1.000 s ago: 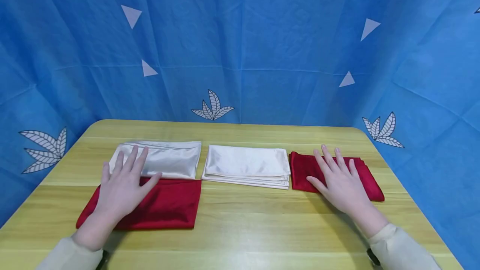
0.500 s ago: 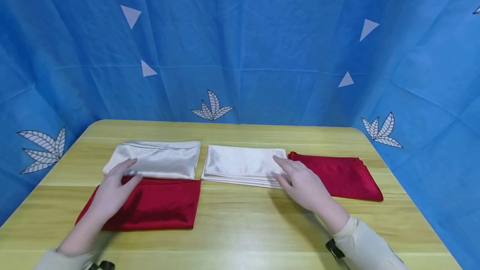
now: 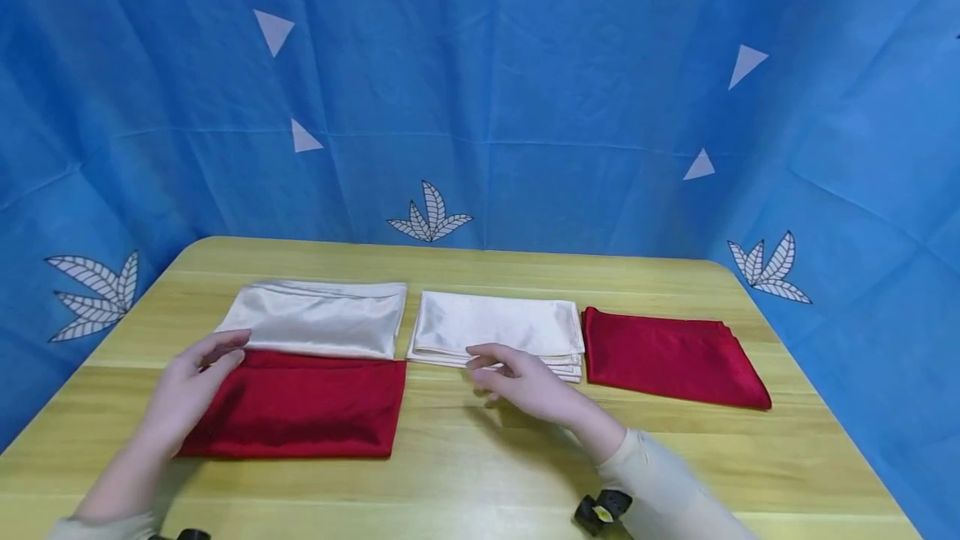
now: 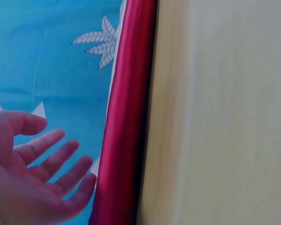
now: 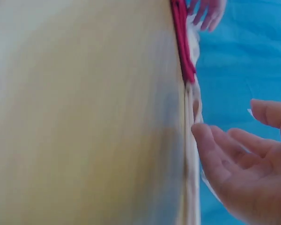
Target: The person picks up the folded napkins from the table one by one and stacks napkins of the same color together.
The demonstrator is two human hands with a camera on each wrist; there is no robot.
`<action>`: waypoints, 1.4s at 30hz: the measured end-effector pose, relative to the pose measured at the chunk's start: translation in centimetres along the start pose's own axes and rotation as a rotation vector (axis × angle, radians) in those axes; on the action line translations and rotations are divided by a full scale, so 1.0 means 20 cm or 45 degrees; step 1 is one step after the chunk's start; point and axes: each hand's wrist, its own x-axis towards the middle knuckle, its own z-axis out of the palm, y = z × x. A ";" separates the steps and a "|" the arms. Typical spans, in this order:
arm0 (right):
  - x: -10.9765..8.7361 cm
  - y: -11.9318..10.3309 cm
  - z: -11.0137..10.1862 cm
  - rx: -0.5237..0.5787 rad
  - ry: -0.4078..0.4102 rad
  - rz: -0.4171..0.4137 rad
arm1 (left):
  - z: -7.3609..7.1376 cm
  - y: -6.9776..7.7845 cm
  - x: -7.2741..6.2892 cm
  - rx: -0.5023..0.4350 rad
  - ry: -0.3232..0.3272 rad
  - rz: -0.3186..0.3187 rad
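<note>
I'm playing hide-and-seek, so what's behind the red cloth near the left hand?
Behind that folded red cloth lies a folded white cloth, then wooden table and blue curtain. Anything underneath the red one is covered, so I can't see it.

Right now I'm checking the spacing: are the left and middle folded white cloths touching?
Apart. The head view shows a bare strip of wood-grain tabletop running between the left folded white cloth and the middle folded white cloth.

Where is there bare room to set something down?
Bare table: between left red cloth and right sleeve; between that sleeve and right red cloth; behind middle white cloth. Crowded: where left red cloth meets left white cloth, near left hand.
</note>
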 end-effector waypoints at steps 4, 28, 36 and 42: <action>0.06 -0.01 0.08 0.316 -0.172 0.044 | -0.05 -0.04 -0.01 -0.086 -0.034 -0.103; 0.17 -0.04 0.30 0.491 -0.322 0.119 | -0.18 -0.21 -0.06 -0.205 -0.224 -0.268; 0.18 -0.05 0.33 0.399 -0.291 0.095 | -0.19 -0.22 -0.06 -0.065 -0.360 -0.287; 0.19 -0.04 0.36 0.333 -0.291 0.083 | -0.20 -0.22 -0.08 -0.009 -0.386 -0.304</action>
